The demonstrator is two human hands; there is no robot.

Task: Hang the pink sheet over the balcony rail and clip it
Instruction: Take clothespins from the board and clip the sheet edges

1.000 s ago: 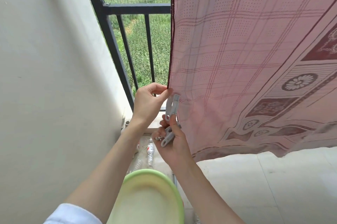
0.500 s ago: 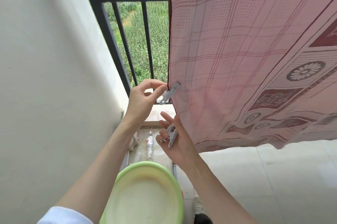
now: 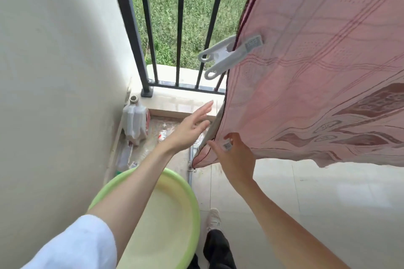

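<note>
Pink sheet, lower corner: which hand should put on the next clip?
Probably the right hand: it holds a spare clip beside the pink sheet corner. The left hand is open and empty.

I see soft, bright daylight entering beyond the fingertips point(image 3: 208, 104); shadows stay faint; motion blur smears the view; wide-angle bending curves the edges.

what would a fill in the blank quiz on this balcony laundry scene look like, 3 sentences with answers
1. The white clip is clamped on the edge of the ____ sheet.
2. The left hand reaches forward with its fingers ____ and holds nothing.
3. The round basin under the left forearm has a rim coloured ____.

Missing words: pink; straight; green
</note>
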